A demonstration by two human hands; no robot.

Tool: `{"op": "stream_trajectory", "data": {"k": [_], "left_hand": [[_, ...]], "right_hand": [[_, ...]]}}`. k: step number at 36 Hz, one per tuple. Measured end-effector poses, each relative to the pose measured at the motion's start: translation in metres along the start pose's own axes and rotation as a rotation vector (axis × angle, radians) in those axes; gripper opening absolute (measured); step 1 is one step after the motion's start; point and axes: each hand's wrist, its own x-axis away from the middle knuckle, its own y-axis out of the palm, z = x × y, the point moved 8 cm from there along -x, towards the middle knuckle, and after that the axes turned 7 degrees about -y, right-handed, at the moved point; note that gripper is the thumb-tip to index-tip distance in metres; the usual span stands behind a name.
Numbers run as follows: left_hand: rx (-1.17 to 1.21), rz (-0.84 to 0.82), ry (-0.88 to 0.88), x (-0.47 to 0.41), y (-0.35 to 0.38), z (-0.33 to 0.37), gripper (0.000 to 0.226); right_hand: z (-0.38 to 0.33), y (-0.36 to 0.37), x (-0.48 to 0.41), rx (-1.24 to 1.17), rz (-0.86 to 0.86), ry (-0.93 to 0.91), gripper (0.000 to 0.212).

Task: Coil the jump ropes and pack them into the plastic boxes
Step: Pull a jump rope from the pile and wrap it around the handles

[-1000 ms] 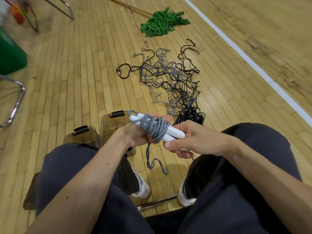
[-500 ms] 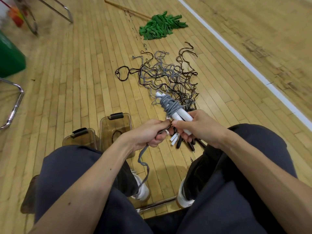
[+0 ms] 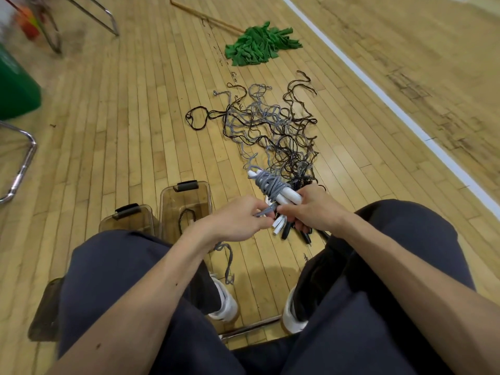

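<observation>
Gym floor (image 3: 135, 144) underfoot, our right hand (image 3: 313, 209) grips the wrapped jump rope (image 3: 270, 185), now tipped toward eleven o'clock; our left hand (image 3: 238, 220) pinches its tail (image 3: 263, 211), cinching the coil, nearly box-ready.

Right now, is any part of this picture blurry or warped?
In the head view, the top left corner is smeared: the green bin and the orange object lack clean edges. The floorboards and the white court line bow from the wide lens. The grey jump rope, the left hand and the right hand are sharp.
</observation>
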Motion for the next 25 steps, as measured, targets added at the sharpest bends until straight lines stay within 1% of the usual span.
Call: {"op": "stream_trajectory", "data": {"k": [2,4,6,8,12,18,22,25], "left_hand": [[-0.119,0.048,0.004,0.003,-0.004,-0.001,0.015],[-0.218,0.126,0.009,0.006,-0.012,-0.001,0.018],[-0.278,0.184,0.025,0.006,-0.019,-0.001,0.021],[-0.346,0.217,0.057,0.006,-0.02,0.002,0.023],[-0.467,0.283,0.162,0.008,-0.018,0.012,0.024],[-0.528,0.346,0.272,0.015,-0.022,0.019,0.025],[-0.544,0.37,0.339,0.016,-0.02,0.023,0.026],[-0.525,0.398,0.369,0.015,-0.02,0.022,0.024]], "right_hand": [[0.008,-0.005,-0.004,0.083,0.033,0.044,0.018],[0.014,-0.008,-0.007,0.104,0.043,0.099,0.021],[0.017,-0.005,-0.008,0.113,0.006,0.131,0.023],[0.019,0.0,-0.008,0.172,-0.034,0.152,0.024],[0.025,0.008,-0.007,0.213,-0.117,0.198,0.028],[0.02,0.019,0.0,0.244,-0.251,0.208,0.025],[0.019,0.027,0.007,0.217,-0.333,0.21,0.03],[0.017,0.029,0.009,0.229,-0.384,0.187,0.027]]}}
